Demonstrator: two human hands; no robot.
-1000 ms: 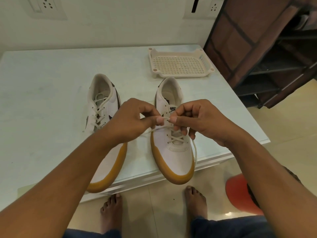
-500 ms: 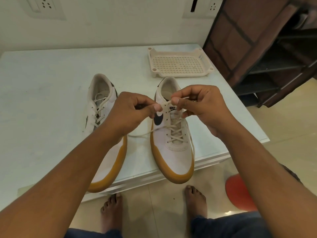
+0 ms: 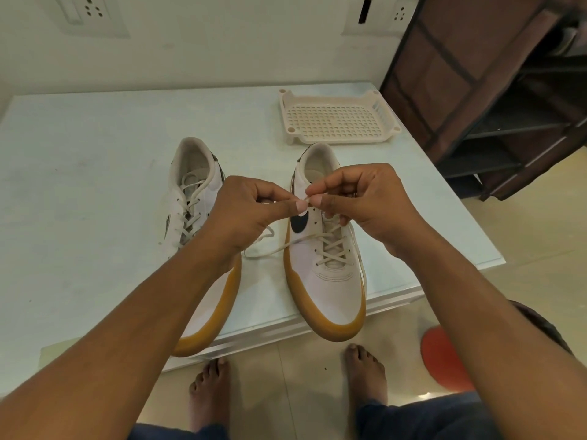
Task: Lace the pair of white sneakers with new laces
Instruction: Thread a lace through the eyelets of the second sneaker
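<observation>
White leather on a gum-yellow sole, the laced sneaker on the left (image 3: 193, 198) lies partly beneath our left hand (image 3: 244, 214). That hand's thumb and forefinger pinch the cream lace (image 3: 279, 247). Nearly touching it, our right hand (image 3: 368, 201) pinches the lace tip above the half-laced white gum-soled sneaker (image 3: 330, 281). Beyond that hand sits a cream perforated plastic tray (image 3: 336, 122).

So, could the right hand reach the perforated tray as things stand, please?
Probably yes: the tray sits just beyond the right sneaker, nothing between, but the right hand pinches the lace.
</observation>
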